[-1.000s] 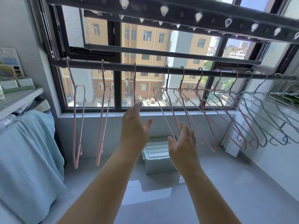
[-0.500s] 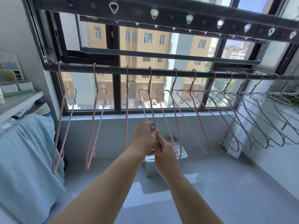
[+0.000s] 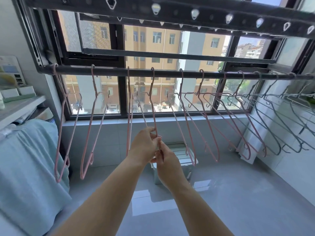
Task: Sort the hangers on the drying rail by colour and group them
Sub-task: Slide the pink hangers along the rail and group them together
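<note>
**Now: two hands on one pink hanger, mid-rail**

Logged dark drying rail (image 3: 170, 73) spanning the window (image 3: 95, 92) from the left wall to the right. Counted three pink hangers (image 3: 90, 126) hooked well apart on the left stretch, hanging nearly edge-on. Found the fourth, the held pink hanger (image 3: 152, 103), hooked on the rail just right of the third, with wire arms slanting down toward the viewer.

Noted left hand (image 3: 144, 145) clenched round its lower wires with wrapped fingers. Noted right hand (image 3: 167, 165) directly beneath, touching the left, curled and pinching the same hanger's bottom end, with exact contact partly hidden behind the left hand.

Saw more pink ones right of the held one, set closer together and swung out to the right. Recorded grey hangers (image 3: 272, 126) bunched at the far right end of the rail, next to the last pink one — overlapping there, count not readable.

Above: perforated bar (image 3: 170, 12) with drop-shaped holes. Below the hands, on the glossy tiled floor (image 3: 238, 193): pale storage box (image 3: 177, 150), near the wall under the sill. At left: light-blue cloth (image 3: 29, 159) draped beneath a shelf (image 3: 20, 106).
</note>
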`<state>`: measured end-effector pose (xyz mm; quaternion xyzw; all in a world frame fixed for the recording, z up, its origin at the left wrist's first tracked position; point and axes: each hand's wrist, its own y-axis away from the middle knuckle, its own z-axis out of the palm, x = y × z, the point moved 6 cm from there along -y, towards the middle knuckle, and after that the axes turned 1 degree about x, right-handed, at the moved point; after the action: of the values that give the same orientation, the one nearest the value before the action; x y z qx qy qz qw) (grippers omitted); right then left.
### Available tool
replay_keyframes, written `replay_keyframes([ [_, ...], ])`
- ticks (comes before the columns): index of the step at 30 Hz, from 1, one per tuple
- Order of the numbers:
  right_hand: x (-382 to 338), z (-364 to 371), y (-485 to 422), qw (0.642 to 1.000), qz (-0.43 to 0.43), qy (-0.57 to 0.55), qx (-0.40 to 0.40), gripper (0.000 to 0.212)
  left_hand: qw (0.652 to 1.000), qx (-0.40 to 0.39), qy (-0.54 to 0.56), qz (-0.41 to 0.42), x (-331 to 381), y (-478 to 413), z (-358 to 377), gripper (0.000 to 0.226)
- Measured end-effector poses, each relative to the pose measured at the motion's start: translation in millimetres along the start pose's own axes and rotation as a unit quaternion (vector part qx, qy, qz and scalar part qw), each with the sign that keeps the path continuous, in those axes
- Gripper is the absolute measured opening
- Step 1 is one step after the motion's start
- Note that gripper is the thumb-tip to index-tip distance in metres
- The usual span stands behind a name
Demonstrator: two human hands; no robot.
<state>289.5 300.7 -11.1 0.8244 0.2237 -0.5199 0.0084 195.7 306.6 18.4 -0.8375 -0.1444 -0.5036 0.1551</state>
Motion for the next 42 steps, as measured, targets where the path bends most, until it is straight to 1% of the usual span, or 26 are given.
replay_keyframes([
  [2, -3.3, -10.0, 7.5, 0.999, -0.007, 0.041, -0.028, 0.043, 0.998, 0.005, -0.059, 0.013, 6.0, 5.5, -0.9, 0.049],
  [3, -6.5, -21.2, 12.7, 0.998, -0.02, 0.064, -0.015, 0.046, 0.996, 0.022, -0.087, 0.028, 10.7, 10.1, -3.9, 0.054],
  [4, -12.8, -37.8, 18.1, 0.995, -0.049, 0.079, 0.028, 0.046, 0.992, 0.053, -0.105, 0.055, 18.1, 15.8, -8.3, 0.057],
  [6, -21.5, -74.8, 27.9, 0.977, -0.111, 0.101, 0.153, 0.044, 0.979, 0.125, -0.093, 0.134, 40.3, 27.6, -14.7, 0.054],
  [7, -16.9, -87.7, 27.6, 0.971, -0.106, 0.111, 0.185, 0.042, 0.975, 0.134, -0.07, 0.164, 51.2, 30.4, -12.3, 0.048],
  [8, -7.9, -93.6, 23.0, 0.973, -0.08, 0.118, 0.182, 0.043, 0.976, 0.121, -0.049, 0.175, 60.4, 29.8, -5.8, 0.042],
  [10, 14.8, -89.5, 13.3, 0.987, -0.005, 0.122, 0.109, 0.05, 0.985, 0.065, -0.044, 0.153, 73.5, 22.0, 18.5, 0.037],
  [12, 29.4, -77.9, 9.9, 0.992, 0.028, 0.11, 0.05, 0.053, 0.99, 0.005, -0.098, 0.1, 78.4, 9.0, 45.2, 0.035],
  [13, 32.8, -74.4, 9.4, 0.994, 0.027, 0.101, 0.04, 0.051, 0.989, -0.021, -0.131, 0.071, 77.6, 3.3, 56.6, 0.033],
  [15, 35.6, -74.6, 7.8, 0.995, 0.01, 0.091, 0.05, 0.043, 0.984, -0.049, -0.169, 0.038, 73.8, -4.4, 71.9, 0.028],
  [18, 32.5, -84.1, 6.7, 0.992, -0.021, 0.099, 0.079, 0.034, 0.989, -0.036, -0.137, 0.035, 67.7, -11.2, 79.4, 0.021],
  [21, 32.3, -87.3, 5.3, 0.993, -0.038, 0.088, 0.075, 0.037, 0.997, -0.018, -0.073, 0.028, 63.5, -11.5, 79.1, 0.025],
  [23, 35.2, -87.5, 3.5, 0.994, -0.045, 0.075, 0.07, 0.04, 0.998, -0.008, -0.056, 0.028, 62.7, -11.1, 77.4, 0.03],
  [27, 40.1, -85.1, -1.1, 0.996, -0.053, 0.057, 0.052, 0.045, 0.999, 0.004, -0.043, 0.026, 61.7, -8.3, 73.3, 0.036],
  [32, 40.4, -80.4, -3.9, 0.998, -0.052, 0.033, 0.022, 0.046, 0.999, 0.019, -0.042, 0.016, 60.7, -7.3, 68.5, 0.042],
  [38, 34.7, -92.5, 6.3, 0.994, -0.081, 0.065, 0.017, 0.043, 0.998, 0.035, -0.045, 0.006, 60.5, -2.7, 72.4, 0.034],
  [39, 33.7, -99.3, 9.9, 0.993, -0.093, 0.068, 0.034, 0.042, 0.998, 0.04, -0.053, 0.005, 61.2, -1.5, 73.3, 0.034],
  [40, 32.7, -109.3, 12.9, 0.989, -0.112, 0.07, 0.07, 0.041, 0.997, 0.043, -0.064, 0.003, 62.4, 0.0, 74.3, 0.035],
  [42, 32.7, -134.7, 17.9, 0.974, -0.136, 0.087, 0.162, 0.04, 0.992, 0.053, -0.116, 0.002, 65.9, 3.5, 77.2, 0.042],
])
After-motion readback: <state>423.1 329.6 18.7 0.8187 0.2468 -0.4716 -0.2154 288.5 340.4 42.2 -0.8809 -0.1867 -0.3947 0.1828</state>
